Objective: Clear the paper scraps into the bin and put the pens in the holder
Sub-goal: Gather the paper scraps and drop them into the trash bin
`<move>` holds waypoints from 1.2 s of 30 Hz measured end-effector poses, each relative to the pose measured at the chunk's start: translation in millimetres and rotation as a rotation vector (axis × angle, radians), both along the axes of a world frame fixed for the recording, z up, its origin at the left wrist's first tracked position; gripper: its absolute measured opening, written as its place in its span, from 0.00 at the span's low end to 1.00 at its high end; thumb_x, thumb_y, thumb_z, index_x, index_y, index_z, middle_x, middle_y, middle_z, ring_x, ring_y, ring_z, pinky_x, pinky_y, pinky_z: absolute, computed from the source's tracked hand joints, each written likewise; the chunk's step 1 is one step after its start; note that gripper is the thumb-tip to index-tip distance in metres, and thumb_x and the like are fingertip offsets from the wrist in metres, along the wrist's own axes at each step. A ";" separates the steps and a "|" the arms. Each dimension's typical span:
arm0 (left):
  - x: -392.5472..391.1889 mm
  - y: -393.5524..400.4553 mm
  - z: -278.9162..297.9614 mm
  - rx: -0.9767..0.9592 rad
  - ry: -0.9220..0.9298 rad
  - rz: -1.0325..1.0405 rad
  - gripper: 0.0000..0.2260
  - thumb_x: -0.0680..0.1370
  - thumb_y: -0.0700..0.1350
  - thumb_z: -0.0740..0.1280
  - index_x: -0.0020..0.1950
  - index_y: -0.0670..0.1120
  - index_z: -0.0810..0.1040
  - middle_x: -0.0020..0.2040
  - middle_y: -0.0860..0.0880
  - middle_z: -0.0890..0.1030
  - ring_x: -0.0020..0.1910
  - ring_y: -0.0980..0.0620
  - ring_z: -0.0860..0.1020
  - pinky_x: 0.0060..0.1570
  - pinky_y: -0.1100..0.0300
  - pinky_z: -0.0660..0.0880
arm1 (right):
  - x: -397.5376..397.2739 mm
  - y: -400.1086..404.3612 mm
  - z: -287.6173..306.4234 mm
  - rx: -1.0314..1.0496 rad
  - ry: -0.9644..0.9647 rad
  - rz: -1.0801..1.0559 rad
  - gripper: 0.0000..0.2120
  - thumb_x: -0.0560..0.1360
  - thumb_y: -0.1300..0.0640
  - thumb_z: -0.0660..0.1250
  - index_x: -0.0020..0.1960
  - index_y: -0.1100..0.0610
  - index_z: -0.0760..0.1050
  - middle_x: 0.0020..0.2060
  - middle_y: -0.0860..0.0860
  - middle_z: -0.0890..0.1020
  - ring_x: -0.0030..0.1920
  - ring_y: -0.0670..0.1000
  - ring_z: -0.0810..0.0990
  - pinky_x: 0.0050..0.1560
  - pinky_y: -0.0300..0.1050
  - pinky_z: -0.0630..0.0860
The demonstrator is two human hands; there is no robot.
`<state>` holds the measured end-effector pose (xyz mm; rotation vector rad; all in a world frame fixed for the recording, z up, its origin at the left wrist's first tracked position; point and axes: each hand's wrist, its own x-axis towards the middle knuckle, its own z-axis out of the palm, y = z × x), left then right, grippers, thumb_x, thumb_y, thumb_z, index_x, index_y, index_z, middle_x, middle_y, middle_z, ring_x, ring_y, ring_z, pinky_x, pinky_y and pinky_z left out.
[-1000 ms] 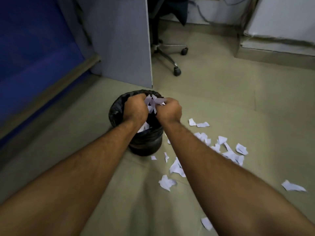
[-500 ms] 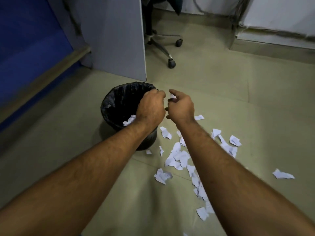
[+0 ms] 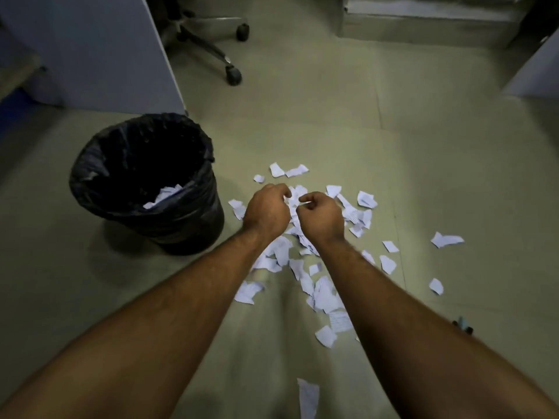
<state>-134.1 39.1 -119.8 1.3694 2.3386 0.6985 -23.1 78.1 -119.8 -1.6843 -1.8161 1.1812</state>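
A black bin lined with a black bag stands on the floor at the left, with a few white scraps inside it. To its right, several white paper scraps lie scattered on the floor. My left hand and my right hand hover side by side over the far part of that pile, backs up and fingers curled down. Their palms are hidden. A small dark and teal object, perhaps a pen, lies beside my right forearm. No holder is in view.
A grey partition panel stands behind the bin. An office chair base with castors is beyond it. A white ledge runs along the far right. Stray scraps lie further right, and one close to me.
Both hands have left the bin's mouth, where they held scraps, and moved right and down over the floor pile. The view has tilted downward.
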 end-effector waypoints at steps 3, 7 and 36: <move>10.2 -9.2 -38.5 -0.132 -0.040 -0.050 0.17 0.74 0.37 0.64 0.61 0.47 0.78 0.59 0.45 0.78 0.58 0.43 0.77 0.54 0.53 0.76 | 17.0 -3.7 -31.5 -0.017 -0.115 0.083 0.13 0.73 0.57 0.66 0.57 0.51 0.79 0.51 0.51 0.85 0.53 0.55 0.82 0.51 0.42 0.73; 30.7 -21.7 -71.0 -0.270 -0.030 -0.162 0.21 0.72 0.43 0.69 0.66 0.47 0.75 0.62 0.44 0.77 0.61 0.42 0.76 0.58 0.51 0.76 | 51.2 -17.2 -72.3 -0.081 -0.270 0.198 0.17 0.71 0.52 0.69 0.59 0.51 0.78 0.57 0.53 0.82 0.59 0.57 0.80 0.58 0.46 0.75; 127.1 -107.7 -136.9 0.082 0.389 -0.807 0.23 0.74 0.52 0.66 0.65 0.43 0.76 0.65 0.37 0.76 0.64 0.37 0.74 0.63 0.45 0.69 | 149.6 -107.2 -150.7 0.221 -0.604 -0.199 0.27 0.64 0.49 0.69 0.63 0.53 0.75 0.66 0.58 0.75 0.64 0.61 0.74 0.56 0.56 0.71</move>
